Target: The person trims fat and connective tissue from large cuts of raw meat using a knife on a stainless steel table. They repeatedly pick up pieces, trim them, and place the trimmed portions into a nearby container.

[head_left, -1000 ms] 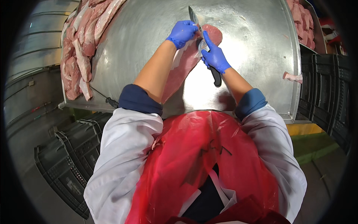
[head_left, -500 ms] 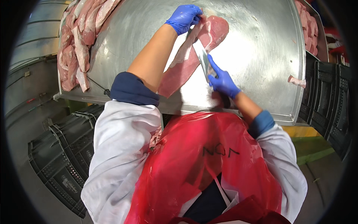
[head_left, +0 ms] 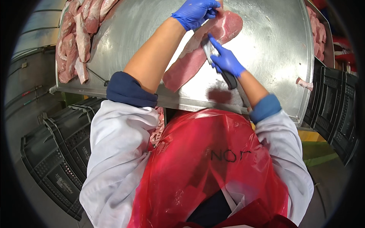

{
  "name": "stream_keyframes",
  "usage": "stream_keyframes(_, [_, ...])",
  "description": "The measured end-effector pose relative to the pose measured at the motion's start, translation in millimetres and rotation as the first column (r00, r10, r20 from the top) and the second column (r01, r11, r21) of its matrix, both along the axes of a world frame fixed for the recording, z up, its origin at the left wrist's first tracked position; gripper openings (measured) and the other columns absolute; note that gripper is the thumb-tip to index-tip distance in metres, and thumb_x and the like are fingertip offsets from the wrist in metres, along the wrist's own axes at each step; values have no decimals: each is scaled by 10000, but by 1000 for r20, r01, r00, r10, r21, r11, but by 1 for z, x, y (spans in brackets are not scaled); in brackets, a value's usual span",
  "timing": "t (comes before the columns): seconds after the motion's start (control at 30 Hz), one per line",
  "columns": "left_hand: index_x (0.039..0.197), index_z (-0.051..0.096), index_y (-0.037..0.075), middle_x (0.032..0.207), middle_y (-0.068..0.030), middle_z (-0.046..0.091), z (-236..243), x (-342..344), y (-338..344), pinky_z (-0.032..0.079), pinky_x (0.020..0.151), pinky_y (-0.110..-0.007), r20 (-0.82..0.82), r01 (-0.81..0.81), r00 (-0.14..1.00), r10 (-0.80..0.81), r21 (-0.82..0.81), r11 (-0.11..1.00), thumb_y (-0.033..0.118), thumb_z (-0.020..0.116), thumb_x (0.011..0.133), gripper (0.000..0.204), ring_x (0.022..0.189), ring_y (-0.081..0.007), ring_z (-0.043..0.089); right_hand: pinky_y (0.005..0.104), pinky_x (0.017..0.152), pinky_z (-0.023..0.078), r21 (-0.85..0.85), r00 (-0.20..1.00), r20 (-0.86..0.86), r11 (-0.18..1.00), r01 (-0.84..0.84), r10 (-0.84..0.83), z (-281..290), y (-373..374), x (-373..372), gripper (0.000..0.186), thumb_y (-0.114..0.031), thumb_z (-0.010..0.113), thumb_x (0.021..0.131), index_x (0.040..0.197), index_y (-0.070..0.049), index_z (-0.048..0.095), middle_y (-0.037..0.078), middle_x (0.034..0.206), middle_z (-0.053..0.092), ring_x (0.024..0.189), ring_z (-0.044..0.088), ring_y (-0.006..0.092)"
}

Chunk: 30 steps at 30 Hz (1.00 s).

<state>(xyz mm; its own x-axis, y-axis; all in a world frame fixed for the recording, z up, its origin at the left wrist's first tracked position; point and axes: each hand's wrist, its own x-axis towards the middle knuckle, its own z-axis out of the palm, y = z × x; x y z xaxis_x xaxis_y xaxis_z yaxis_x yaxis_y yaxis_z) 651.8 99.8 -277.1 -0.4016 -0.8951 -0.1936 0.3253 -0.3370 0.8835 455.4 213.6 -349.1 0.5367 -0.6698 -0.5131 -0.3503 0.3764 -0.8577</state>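
A long pink cut of meat (head_left: 186, 70) lies slantwise on the metal table, its rounded end away from me. My left hand (head_left: 195, 14), in a blue glove, is closed in a pinch on a pale strip at the meat's far end. In my blue-gloved right hand (head_left: 228, 64) is a knife (head_left: 207, 50) with a dark handle, the forefinger stretched along the blade. The blade points away from me against the meat's right side, its tip hidden at the meat.
More meat pieces (head_left: 81, 38) are heaped on the metal table (head_left: 273, 49) at far left, beside a thin rod (head_left: 96, 76). At right lie a small scrap (head_left: 304, 83), a container of meat (head_left: 317, 34) and black crates (head_left: 330, 98). Another black crate (head_left: 57, 152) stands lower left.
My left hand has moved up and slightly right with the strip. The knife has moved a little away from me along the meat, and more of its blade is hidden.
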Motion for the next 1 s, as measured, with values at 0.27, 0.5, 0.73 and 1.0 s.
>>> stream_keyframes(0.27, [945,642,83,814,13,601,28,18,26,418,559,-209,-146,-49,988,45,-24,999,93,616,958,31,705,-71,576,317,582,556,-617,997,-22,784,-72,74,-32,78,-26,800,-97,516,944,1613,-377,179,82,720,636,557,605,156])
stream_keyframes(0.5, [1011,622,74,848,6,602,64,21,72,396,546,-199,-145,-154,979,145,-54,987,92,610,971,45,718,-68,566,368,646,575,-161,968,-174,965,-208,180,9,52,12,750,-170,496,965,1624,-309,168,141,791,676,605,656,230])
stream_keyframes(0.73, [1138,623,-21,821,-35,621,123,50,177,459,584,-233,-402,-304,879,256,-59,951,89,633,908,255,618,-97,543,424,722,564,-84,932,-167,937,-339,322,44,65,37,708,-173,466,987,1623,-269,171,192,769,661,634,658,274])
stream_keyframes(1.0, [943,555,30,820,-61,594,154,185,457,490,633,-298,477,-783,485,733,-136,607,263,731,852,306,677,-169,568,389,737,572,-143,919,-58,908,-394,390,15,85,-14,763,-237,556,941,1612,-342,208,220,884,716,643,679,270])
